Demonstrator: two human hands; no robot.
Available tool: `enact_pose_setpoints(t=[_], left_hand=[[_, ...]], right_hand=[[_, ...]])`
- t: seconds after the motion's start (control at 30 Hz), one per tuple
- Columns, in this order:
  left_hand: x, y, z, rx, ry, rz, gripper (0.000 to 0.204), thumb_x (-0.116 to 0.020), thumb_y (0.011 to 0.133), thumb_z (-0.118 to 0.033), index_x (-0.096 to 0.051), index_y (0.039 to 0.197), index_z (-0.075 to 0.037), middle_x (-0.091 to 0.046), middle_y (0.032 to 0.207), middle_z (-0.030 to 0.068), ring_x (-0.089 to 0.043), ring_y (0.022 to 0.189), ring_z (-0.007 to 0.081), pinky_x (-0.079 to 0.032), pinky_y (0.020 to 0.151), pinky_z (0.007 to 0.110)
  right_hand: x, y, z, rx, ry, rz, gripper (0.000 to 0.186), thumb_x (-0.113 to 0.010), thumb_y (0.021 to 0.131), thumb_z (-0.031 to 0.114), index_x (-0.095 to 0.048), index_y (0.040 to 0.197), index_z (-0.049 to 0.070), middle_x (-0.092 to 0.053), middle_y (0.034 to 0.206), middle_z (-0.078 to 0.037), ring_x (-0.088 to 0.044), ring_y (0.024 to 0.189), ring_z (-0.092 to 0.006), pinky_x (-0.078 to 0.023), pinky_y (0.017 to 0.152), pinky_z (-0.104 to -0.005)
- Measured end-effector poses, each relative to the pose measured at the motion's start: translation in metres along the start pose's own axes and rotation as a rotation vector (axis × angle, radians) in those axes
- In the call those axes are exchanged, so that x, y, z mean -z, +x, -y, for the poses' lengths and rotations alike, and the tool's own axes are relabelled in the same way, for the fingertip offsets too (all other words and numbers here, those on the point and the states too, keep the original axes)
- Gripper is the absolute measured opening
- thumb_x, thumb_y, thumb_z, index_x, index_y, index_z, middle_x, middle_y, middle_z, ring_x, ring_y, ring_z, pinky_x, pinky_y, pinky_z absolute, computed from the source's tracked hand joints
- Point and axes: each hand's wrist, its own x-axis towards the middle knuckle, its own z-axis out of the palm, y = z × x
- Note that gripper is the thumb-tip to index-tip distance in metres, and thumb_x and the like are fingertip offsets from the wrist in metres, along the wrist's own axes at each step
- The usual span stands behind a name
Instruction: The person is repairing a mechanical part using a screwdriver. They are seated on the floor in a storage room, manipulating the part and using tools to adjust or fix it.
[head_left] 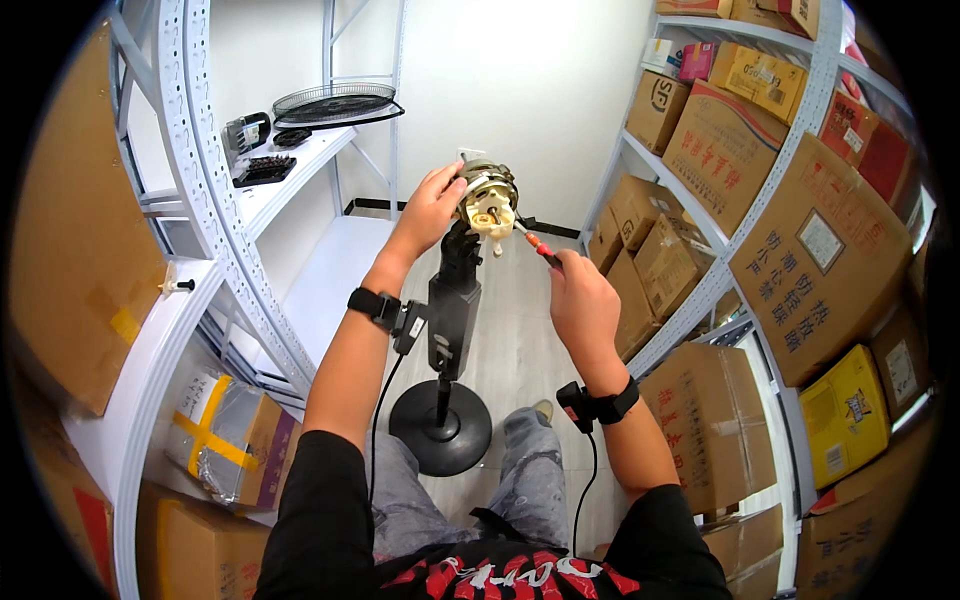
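Observation:
A fan motor (490, 212) with a cream plastic housing and metal body sits atop a black pedestal stand (450, 325) with a round base. My left hand (436, 208) grips the motor's upper left, fingers closed against it. In my right hand (580, 298) is a screwdriver (538, 245) with an orange, red and black handle, its shaft angled up-left to the motor's right side; exactly where the tip rests is too small to tell. Dark straps with small devices and cables circle both my wrists.
White metal shelving (206, 140) lines both sides. The left shelf holds a fan grille (335, 100) and black parts (262, 170). Cardboard boxes (715, 150) crowd the right shelves and lower left. A white wall (520, 90) closes the far end.

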Motion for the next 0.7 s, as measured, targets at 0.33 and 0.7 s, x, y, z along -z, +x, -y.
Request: enact_pose_setpoints(t=[0.33, 0.7], left_hand=[[-0.007, -0.012, -0.010, -0.115, 0.247, -0.073, 0.059, -0.063, 0.098, -0.039, -0.053, 0.138, 0.004, -0.059, 0.130, 0.0185, -0.058, 0.118, 0.0278, -0.046, 0.099, 0.035], [-0.010, -0.013, -0.005, -0.105, 0.270, -0.134, 0.061, -0.064, 0.094, -0.041, -0.055, 0.135, 0.003, -0.059, 0.129, 0.0202, -0.058, 0.120, 0.0346, -0.045, 0.103, 0.040]], right_hand=[[-0.018, 0.001, -0.028, -0.073, 0.251, 0.071, 0.021, -0.071, 0.090, 0.018, -0.062, 0.105, 0.007, -0.064, 0.089, -0.011, -0.065, 0.075, -0.0341, -0.049, 0.060, -0.0439], [-0.016, 0.011, -0.013, 0.049, 0.104, 0.013, 0.012, -0.071, 0.089, 0.016, -0.065, 0.095, 0.007, -0.062, 0.075, -0.010, -0.061, 0.066, -0.0346, -0.047, 0.056, -0.0403]])
